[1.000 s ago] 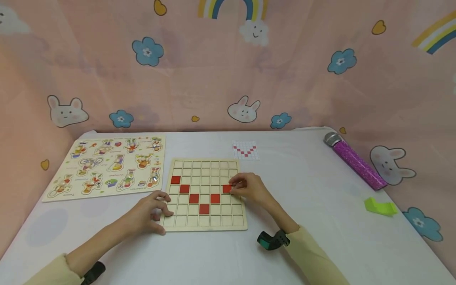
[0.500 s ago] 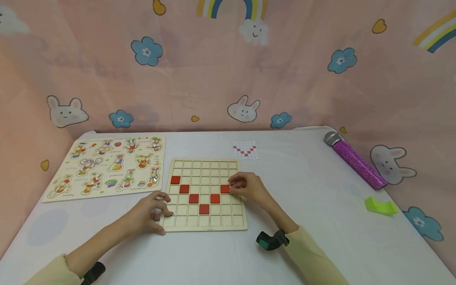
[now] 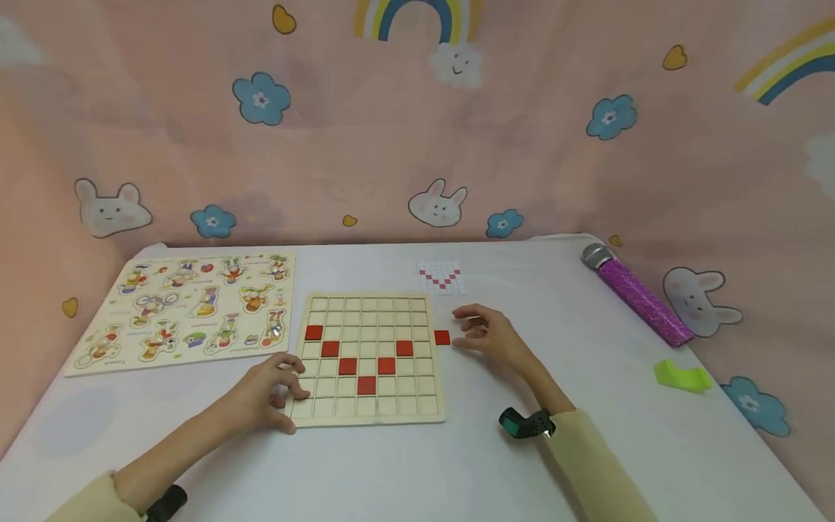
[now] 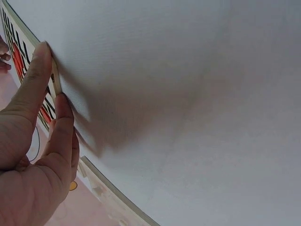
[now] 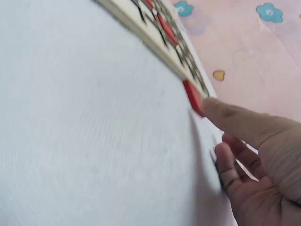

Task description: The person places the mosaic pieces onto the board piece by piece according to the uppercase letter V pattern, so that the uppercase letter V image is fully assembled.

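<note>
A square wooden grid board (image 3: 365, 317) lies on the table with several red tiles (image 3: 367, 385) in its cells, forming most of a V. My left hand (image 3: 264, 391) grips the board's left edge near its front corner, thumb and fingers bent at the rim. Off the board's right edge, a separate red tile (image 3: 442, 338) is fully visible from above. Beside it is my right hand (image 3: 496, 341), fingers apart and loosely bent. In the right wrist view the thumb tip (image 5: 211, 107) meets or overlaps that tile (image 5: 193, 97); whether it presses on it cannot be told.
A small pattern card (image 3: 442, 268) with a red V lies behind the board. A picture puzzle board (image 3: 183, 304) is at the left. A glittery purple microphone (image 3: 639, 301) and a lime-green piece (image 3: 681, 376) lie at the right. A patterned cloth hangs behind the table.
My right hand has moved right, off the board, leaving a red tile in the cell where its fingers were. Another red tile now shows at the board's right edge. My left hand stays put.
</note>
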